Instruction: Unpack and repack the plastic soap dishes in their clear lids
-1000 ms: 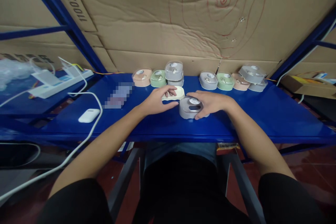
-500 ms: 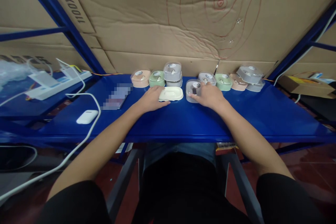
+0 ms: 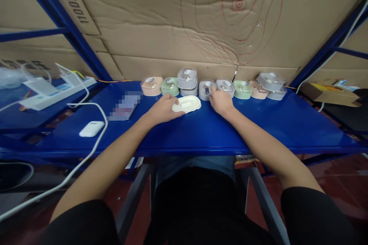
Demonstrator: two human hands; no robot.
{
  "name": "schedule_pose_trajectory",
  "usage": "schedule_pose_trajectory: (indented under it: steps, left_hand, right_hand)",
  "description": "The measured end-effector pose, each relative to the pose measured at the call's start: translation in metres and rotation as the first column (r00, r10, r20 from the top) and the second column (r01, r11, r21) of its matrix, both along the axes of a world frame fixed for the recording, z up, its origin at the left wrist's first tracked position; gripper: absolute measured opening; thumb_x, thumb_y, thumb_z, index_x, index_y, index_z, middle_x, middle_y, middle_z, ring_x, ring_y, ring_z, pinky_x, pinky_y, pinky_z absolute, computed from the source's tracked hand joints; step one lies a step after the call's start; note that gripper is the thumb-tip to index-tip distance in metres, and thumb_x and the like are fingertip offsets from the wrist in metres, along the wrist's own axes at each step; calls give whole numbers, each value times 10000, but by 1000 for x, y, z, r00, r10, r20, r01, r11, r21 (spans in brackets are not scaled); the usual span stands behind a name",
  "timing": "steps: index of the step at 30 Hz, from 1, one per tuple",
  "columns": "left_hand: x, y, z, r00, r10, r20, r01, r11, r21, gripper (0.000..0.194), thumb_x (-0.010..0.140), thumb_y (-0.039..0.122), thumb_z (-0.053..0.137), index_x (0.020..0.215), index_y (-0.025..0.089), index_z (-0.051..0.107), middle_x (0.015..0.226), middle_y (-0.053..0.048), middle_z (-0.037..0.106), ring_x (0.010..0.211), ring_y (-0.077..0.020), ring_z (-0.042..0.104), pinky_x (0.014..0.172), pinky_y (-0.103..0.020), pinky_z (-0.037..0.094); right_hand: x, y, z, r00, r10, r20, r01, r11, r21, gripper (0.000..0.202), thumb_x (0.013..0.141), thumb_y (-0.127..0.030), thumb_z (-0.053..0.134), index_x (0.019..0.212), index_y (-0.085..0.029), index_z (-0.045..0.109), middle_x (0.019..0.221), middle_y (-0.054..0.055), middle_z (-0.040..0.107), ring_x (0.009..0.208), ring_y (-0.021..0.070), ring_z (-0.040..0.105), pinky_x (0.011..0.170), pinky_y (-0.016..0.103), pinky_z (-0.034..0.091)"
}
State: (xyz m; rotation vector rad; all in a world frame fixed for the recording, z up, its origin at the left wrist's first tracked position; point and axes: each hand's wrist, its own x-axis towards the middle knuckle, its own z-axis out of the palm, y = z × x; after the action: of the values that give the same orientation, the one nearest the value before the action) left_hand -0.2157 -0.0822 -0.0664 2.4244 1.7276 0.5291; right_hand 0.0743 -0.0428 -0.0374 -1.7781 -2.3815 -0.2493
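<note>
Grey case (image 3: 206, 89) sits in the back row on the blue shelf (image 3: 287, 122), between the stacked grey pair (image 3: 187, 81) and another grey case (image 3: 225, 87); right hand (image 3: 220, 100) rests against its front, fingers curled on it; left hand (image 3: 162, 108) lies beside the cream tray (image 3: 187, 103), fingertips touching its left edge, fingers loosely bent; green (image 3: 169, 86) and peach (image 3: 151, 85) cases stand further left; white earbud case (image 3: 91, 128) lies well apart by a cable (image 3: 97, 147).
</note>
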Motion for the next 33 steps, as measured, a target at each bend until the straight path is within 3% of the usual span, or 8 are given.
schedule_pose_trajectory:
  steps: [6,11,14,18,23,26,29,33]
  left_hand:
    - [3,-3,3,976,-188,109,191,982,-12,383,881,560,849,1025,222,743,1304,-130,664,1204,-362,704,1207,-537,559]
    - [7,-8,7,957,-254,139,258,966,-9,303,912,512,833,982,239,723,1327,-121,675,1192,-333,712,1173,-521,573]
    - [9,-10,8,956,-259,137,264,964,-17,287,914,490,837,948,244,693,1383,-133,689,1242,-339,719,1196,-533,569]
    - [13,-12,10,962,-250,113,254,967,-29,385,864,482,888,856,258,575,1415,-151,733,1332,-372,713,1205,-544,569]
    - [14,-15,19,984,-141,-111,137,990,-39,472,889,613,885,792,257,591,1239,-169,789,1252,-411,751,1129,-531,603]
    - [13,-23,23,961,34,-273,-38,999,-9,565,921,780,824,938,218,761,1180,-222,803,1233,-503,772,1057,-583,627]
    - [18,-36,26,914,189,-360,-201,980,6,797,939,936,710,1139,175,835,1225,-278,824,1196,-565,803,988,-614,641]
    - [39,-54,32,904,167,-394,-208,976,-64,969,915,1034,637,1252,146,826,1265,-321,836,1173,-585,828,953,-592,641]
  right_hand:
    - [-3,-1,-4,997,77,0,-77,997,13,456,1179,-237,437,1486,-110,748,1442,263,791,1273,380,751,951,446,568]
    - [2,0,-7,991,128,-44,-127,992,4,475,1165,-278,449,1458,-67,758,1449,284,759,1333,408,703,1035,497,560]
    - [4,6,-8,989,138,-62,-133,989,66,496,1127,-301,532,1516,-60,723,1537,307,703,1448,453,625,1169,563,520]
    - [1,25,-7,983,182,0,-181,977,112,686,1087,-376,655,1692,-63,575,1811,331,496,1644,488,469,1339,636,374]
    - [-3,27,-6,980,182,83,-185,982,27,769,1134,-443,605,1765,-25,471,1828,365,471,1687,480,443,1381,598,297]
    - [3,-2,-5,975,212,62,-215,976,40,699,1134,-474,599,1685,-45,565,1748,352,555,1613,504,510,1333,600,369]
    - [10,-41,-2,973,230,-4,-229,972,58,637,1152,-580,550,1529,-88,694,1582,306,683,1500,493,603,1282,587,450]
    - [9,-72,9,993,23,-112,-23,1000,-5,904,1027,-756,681,1625,-81,616,1643,360,624,1411,561,668,1094,631,579]
